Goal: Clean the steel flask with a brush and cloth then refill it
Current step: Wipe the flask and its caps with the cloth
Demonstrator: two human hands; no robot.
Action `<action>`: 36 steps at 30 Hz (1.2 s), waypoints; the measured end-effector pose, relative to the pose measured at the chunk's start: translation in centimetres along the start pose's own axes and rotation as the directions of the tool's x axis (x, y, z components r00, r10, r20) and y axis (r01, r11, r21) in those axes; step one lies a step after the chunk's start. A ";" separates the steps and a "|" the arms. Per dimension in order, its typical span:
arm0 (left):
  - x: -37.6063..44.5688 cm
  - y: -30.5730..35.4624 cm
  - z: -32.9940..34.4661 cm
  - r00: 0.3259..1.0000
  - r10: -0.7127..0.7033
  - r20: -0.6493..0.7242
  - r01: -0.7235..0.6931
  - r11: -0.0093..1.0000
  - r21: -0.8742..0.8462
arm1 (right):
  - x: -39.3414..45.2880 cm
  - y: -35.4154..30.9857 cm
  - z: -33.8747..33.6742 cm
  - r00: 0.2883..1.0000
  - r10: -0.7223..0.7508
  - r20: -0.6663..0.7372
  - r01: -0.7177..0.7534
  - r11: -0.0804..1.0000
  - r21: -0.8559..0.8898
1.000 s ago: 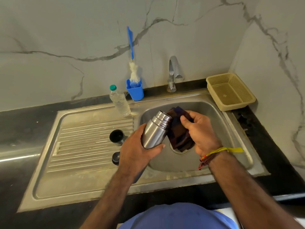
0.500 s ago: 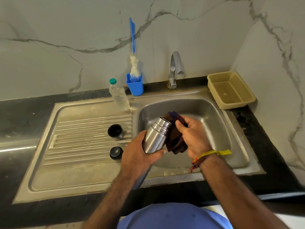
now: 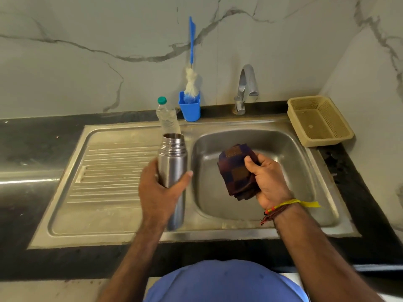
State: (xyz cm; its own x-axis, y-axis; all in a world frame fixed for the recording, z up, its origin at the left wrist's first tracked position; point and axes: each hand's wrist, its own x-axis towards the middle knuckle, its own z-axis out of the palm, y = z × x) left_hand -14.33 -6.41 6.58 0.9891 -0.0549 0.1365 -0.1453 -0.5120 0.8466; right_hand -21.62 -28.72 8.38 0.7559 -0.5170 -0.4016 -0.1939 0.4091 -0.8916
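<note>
Left hand (image 3: 160, 192) wraps the steel flask (image 3: 172, 168) around its middle, fingers curled behind the body and thumb tip showing on the right side; flask held about upright, mouth open and uppermost, over the seam between drainboard and basin of the steel sink (image 3: 218, 233). Right hand (image 3: 269, 182) held over the basin, well apart from the flask, fingers and thumb closed around a folded dark checked cloth (image 3: 236, 171), maroon and blue with tan squares; cloth bunches out to the left of the palm. Wrist threads (image 3: 283, 207), yellow and red, on the right wrist. At the far edge of the sink: clear plastic water bottle (image 3: 167, 118) with green cap, just behind the flask mouth; to its right a blue holder cup (image 3: 190, 111) with the bottle brush (image 3: 192, 68) standing in it, white bristles down, blue handle leaning on the marble wall. Chrome tap (image 3: 245, 88) further right, spout over the basin. Tan plastic basket (image 3: 319, 120) on the dark counter at the far right corner.
</note>
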 end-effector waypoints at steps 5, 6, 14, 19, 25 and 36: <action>2.0 -3.8 -4.4 0.970 0.033 -0.242 -0.029 0.999 0.018 | 0.3 1.9 2.4 0.998 0.046 0.030 -0.045 0.998 -0.036; 2.2 -4.7 -5.1 0.963 0.021 -0.269 -0.020 1.000 0.008 | 0.3 2.3 2.9 0.998 0.054 0.036 -0.053 0.998 -0.037; 2.3 -8.3 -6.8 0.949 -0.126 -0.287 0.066 0.976 -0.209 | 0.6 4.7 6.1 0.994 0.089 0.060 -0.086 0.995 -0.051; 2.0 -9.1 -7.2 0.953 -0.179 -0.245 0.102 0.949 -0.299 | 0.6 6.0 6.7 0.994 0.103 0.049 -0.098 0.991 -0.089; 2.6 -10.3 -7.3 0.962 -0.190 -0.198 0.142 0.963 -0.231 | 0.5 7.4 6.4 0.991 0.130 0.032 -0.126 0.986 -0.107; -3.0 -10.0 -5.2 0.825 0.242 -0.510 -0.166 0.967 0.191 | -0.4 8.5 5.7 0.984 0.174 -0.026 -0.176 0.976 -0.131</action>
State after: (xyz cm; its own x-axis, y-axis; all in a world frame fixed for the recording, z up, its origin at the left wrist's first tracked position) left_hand -16.02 3.31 0.37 0.7693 0.2675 0.5801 -0.3003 -0.6502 0.6980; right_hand -19.96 -20.75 2.16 0.6939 -0.4578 -0.5558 -0.4036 0.3919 -0.8268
